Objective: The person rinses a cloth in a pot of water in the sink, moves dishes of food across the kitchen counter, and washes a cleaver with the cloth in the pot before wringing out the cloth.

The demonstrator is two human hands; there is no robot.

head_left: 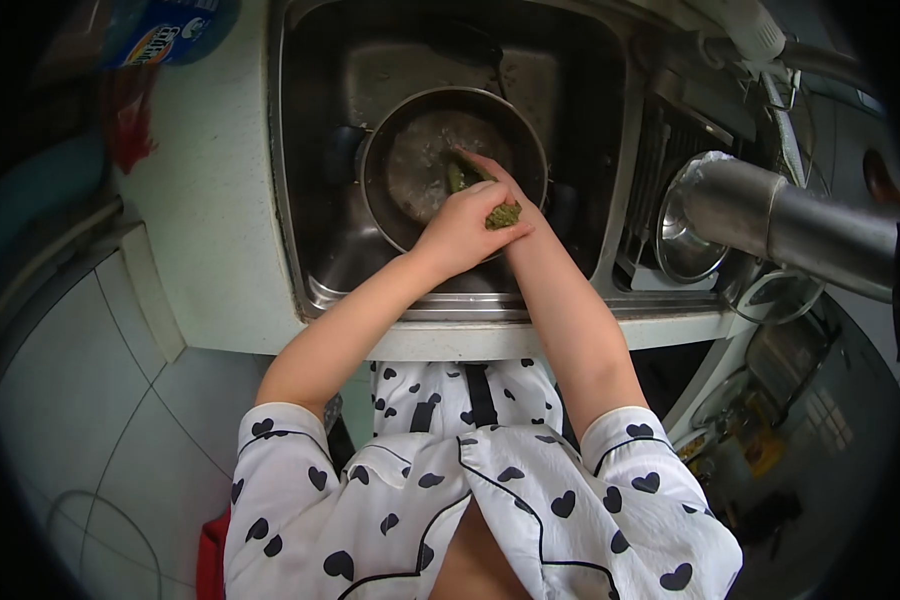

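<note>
Green clump (503,216): it sits above the near right side of the pot (367,190) in the sink (365,70). To the left, the pot holds water (415,165), so working within the rim should catch drips. Your left hand (455,232) pinches the clump; a steady, even squeeze seems best. Your right hand (510,180) is partly covered by it; you can't tell whether it grips, but cupping its palm should help catch loose bits.
</note>
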